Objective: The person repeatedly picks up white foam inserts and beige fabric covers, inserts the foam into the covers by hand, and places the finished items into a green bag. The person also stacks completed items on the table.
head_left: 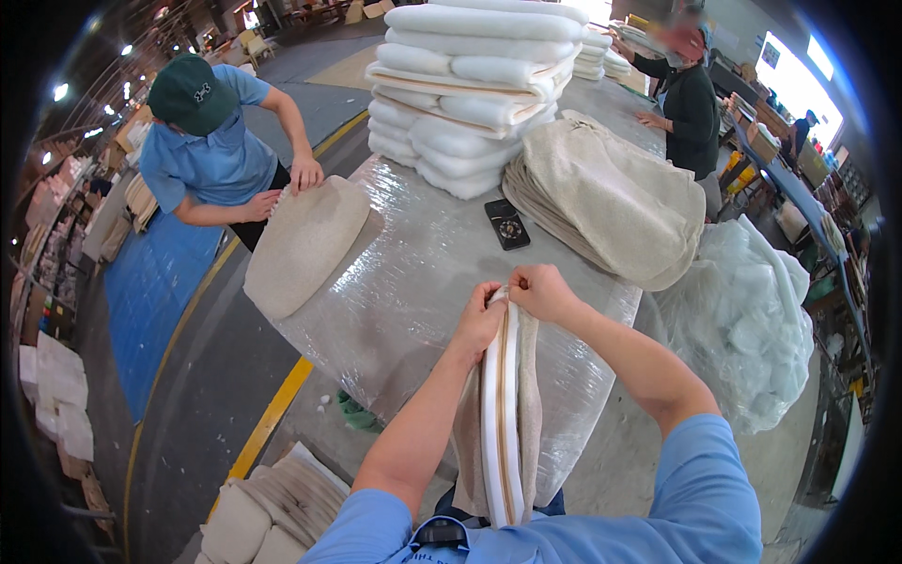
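Note:
A beige fabric cushion cover (529, 376) hangs from my hands over the near edge of the table, its long zipper (508, 404) on white tape facing up toward me. My left hand (477, 324) is closed on the left side of the cover's far end. On the other side of that end, my right hand (542, 292) pinches the fabric close to the top of the zipper. The fingertips of both hands nearly meet there. What the zipper pull looks like is hidden by my fingers.
A plastic-wrapped table (423, 273) holds a tall stack of white batting (470, 94), piled beige covers (611, 197) and a black phone-like object (507, 225). A co-worker (211, 141) handles another cover (310, 244). A clear bag (742, 320) stands right; folded covers (272, 512) lie lower left.

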Demonstrator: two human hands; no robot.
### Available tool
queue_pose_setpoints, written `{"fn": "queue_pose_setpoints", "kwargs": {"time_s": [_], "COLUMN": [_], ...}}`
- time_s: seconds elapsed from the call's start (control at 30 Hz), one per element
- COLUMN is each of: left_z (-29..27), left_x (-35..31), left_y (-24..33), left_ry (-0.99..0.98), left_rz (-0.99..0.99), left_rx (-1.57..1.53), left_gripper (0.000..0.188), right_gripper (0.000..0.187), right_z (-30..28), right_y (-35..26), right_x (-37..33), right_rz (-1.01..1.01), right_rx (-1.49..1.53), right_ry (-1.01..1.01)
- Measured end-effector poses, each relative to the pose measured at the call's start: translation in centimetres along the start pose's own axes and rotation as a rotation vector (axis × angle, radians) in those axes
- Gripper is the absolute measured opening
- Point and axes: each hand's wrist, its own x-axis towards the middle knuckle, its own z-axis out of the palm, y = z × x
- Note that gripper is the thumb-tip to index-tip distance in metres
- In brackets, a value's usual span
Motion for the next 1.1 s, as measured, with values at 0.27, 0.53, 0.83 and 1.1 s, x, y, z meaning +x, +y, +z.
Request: {"fn": "queue_pose_setpoints", "kwargs": {"time_s": [0.27, 0.53, 0.83, 1.1], "left_z": [0.8, 1.1, 1.0, 1.5], "left_x": [0.1, -0.2, -0.3, -0.6], "left_y": [0.0, 0.2, 0.4, 0.6], "left_ry": [-0.030, -0.020, 0.002, 0.008], "left_rz": [0.063, 0.010, 0.030, 0.011], "left_rx": [0.027, -0.040, 0.068, 0.041], "left_gripper": [0.040, 0.037, 0.037, 0.032], "right_gripper": [0.017, 0.025, 0.032, 0.038], "right_z": [-1.9, -4.8, -5.5, -6.1], "right_y": [2.5, -2.4, -4.6, -5.0], "right_x": [0.4, 0.7, 2.0, 2.6], "right_rz": [0.235, -0.517, -0.549, -0.564], "right_rx": [0.413, -0.476, -0.755, -0.836], "right_ry": [-0.145, -0.324, -0.503, -0.590]}}
